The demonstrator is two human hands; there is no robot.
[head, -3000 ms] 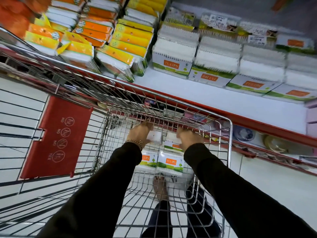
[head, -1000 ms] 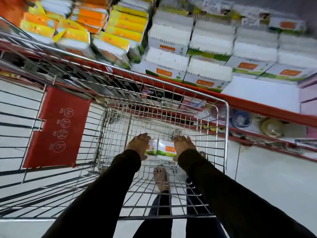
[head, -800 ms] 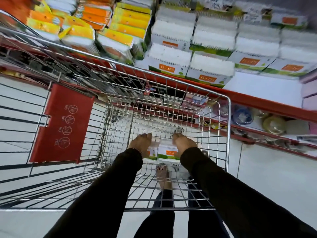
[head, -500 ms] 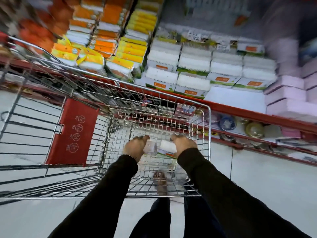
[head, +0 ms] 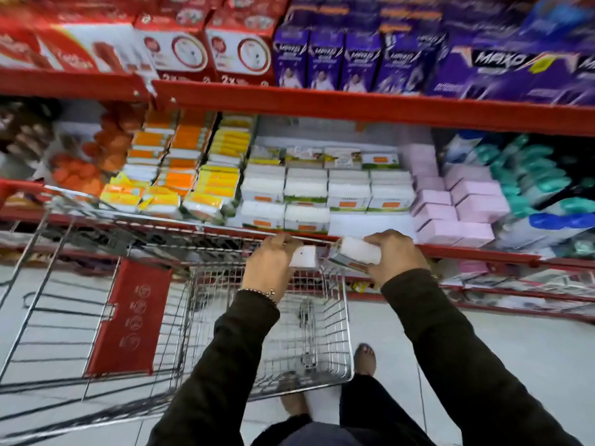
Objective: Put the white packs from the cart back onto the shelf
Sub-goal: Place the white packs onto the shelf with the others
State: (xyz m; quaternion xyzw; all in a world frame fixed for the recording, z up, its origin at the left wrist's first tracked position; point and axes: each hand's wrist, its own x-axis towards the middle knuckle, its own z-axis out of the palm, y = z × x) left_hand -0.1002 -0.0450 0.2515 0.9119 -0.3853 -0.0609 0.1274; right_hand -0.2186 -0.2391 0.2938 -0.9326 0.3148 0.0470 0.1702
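wire cart (head: 315, 320) with bare basket floor below, left hand (head: 269, 267) gripping a white pack (head: 303, 256) at the cart's far rim, right hand (head: 394, 255) clutching another white pack (head: 355, 255) just beside it, open white gap on the shelf (head: 370, 224) directly beyond, between stacked white packs and pink boxes (head: 457, 207)

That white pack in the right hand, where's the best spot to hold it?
Hold the white pack by its two short ends, or across its narrow thickness. It is a flat, soft-looking block, and here it lies tilted with a long white face up. The right hand grips its right end from that side, thumb on top, leaving the label end free to slide onto the shelf.
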